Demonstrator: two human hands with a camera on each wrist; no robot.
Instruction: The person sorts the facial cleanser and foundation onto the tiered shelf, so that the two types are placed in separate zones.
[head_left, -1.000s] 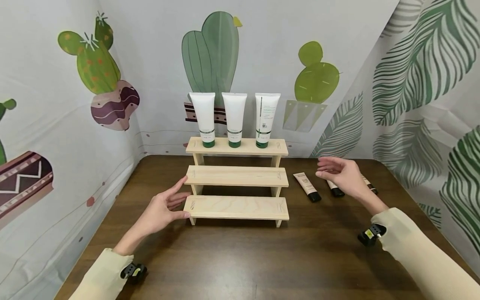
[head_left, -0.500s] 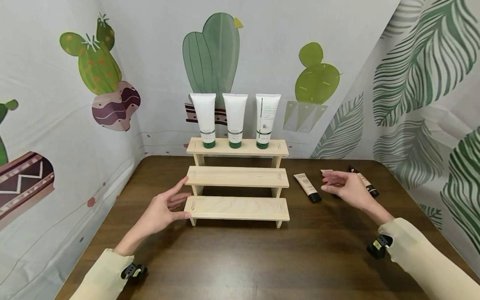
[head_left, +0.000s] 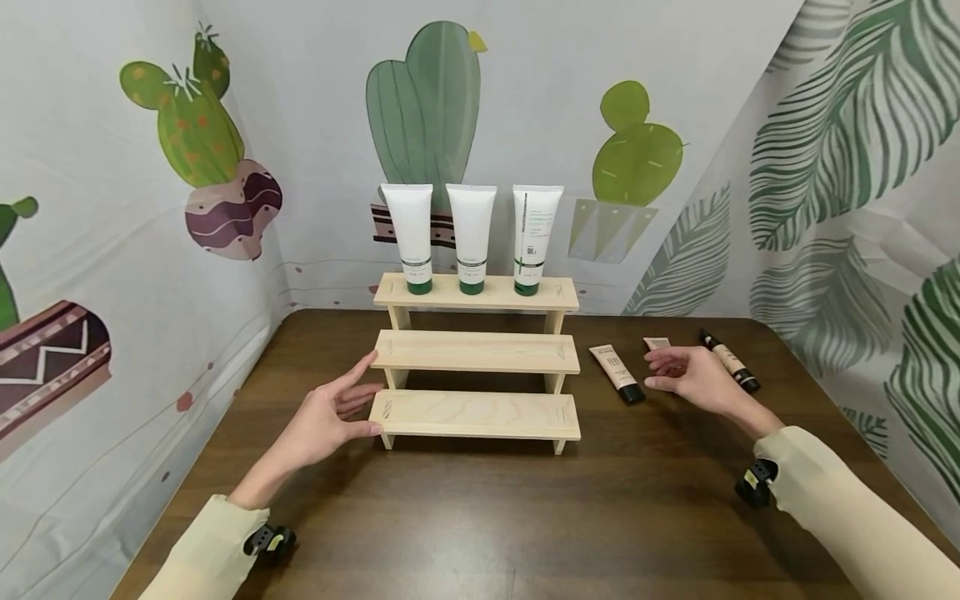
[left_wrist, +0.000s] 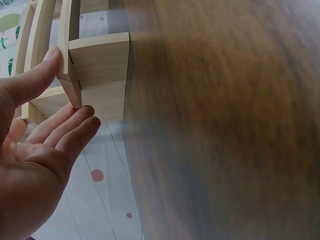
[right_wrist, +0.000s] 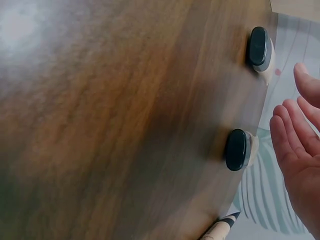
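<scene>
A three-tier wooden display rack (head_left: 477, 350) stands on the table. My left hand (head_left: 318, 421) touches its left end, the index fingertip at the middle tier and the thumb at the bottom tier; in the left wrist view the fingers (left_wrist: 75, 127) look nearly straight. My right hand (head_left: 693, 375) hovers over a small beige tube (head_left: 657, 342), covering most of it. In the right wrist view that tube's black cap (right_wrist: 236, 150) lies apart from the extended fingers (right_wrist: 292, 132). Left of it lies another beige tube (head_left: 617, 371), black-capped.
Three white squeeze tubes (head_left: 471, 242) with green caps stand on the top tier. A slim beige-and-black tube (head_left: 731, 362) lies to the right of my right hand. Behind the brown table (head_left: 480, 517) hangs a printed cloth (head_left: 322, 125).
My right hand has moved slightly right and down, uncovering the slim tube and the middle tube's end. My left hand stays at the rack.
</scene>
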